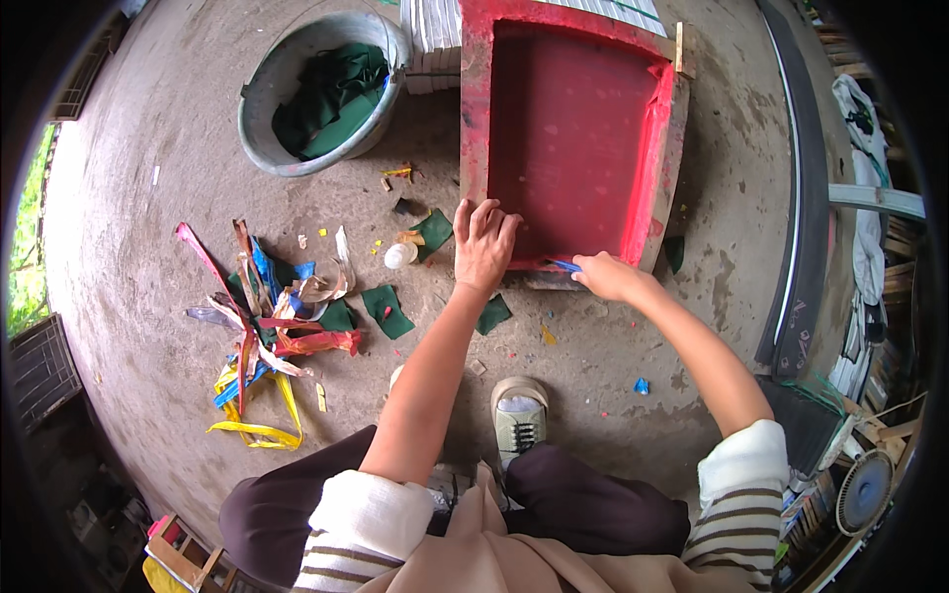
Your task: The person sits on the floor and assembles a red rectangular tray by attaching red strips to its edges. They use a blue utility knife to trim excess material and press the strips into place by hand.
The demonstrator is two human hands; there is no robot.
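- My right hand (608, 279) covers part of the blue tool (563, 265), so I cannot tell its kind.
- Under my left hand (484, 247), the near left corner of the red frame (476, 109) is partly hidden.
- The upper picture edge cuts this frame and also the white stack (430, 40), which the frame partly covers.
- My left forearm (425, 395) hides almost all of one shoe (396, 376).
- Green pieces (331, 104) hide the bottom of the bucket (259, 143).

Stained grey-brown concrete floor (119, 247), bright glare toward left. Daylit opening with green foliage (24, 222) at far left; dark rectangular slatted panel (44, 371) just below it. Round grey caged fan (865, 491) lower right, brown wooden slats (900, 272) along right edge.
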